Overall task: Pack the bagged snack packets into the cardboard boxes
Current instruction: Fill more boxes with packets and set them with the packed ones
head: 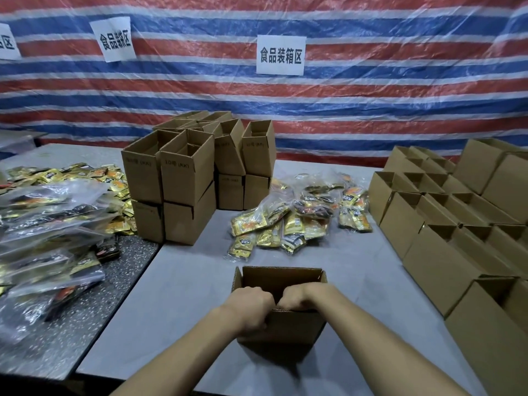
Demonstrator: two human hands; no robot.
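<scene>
While my left hand (251, 307) and right hand (303, 295) grip box (285, 328) near rim, fingers (268, 302) curled, hard pressing could buckle wall.

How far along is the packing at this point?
Done: unclear; the open boxes on the right hide their insides. In hand: the left hand and right hand grip the near wall of the open box in front. Left: the bagged packets behind it and the pile on the left table lie unpacked.
</scene>
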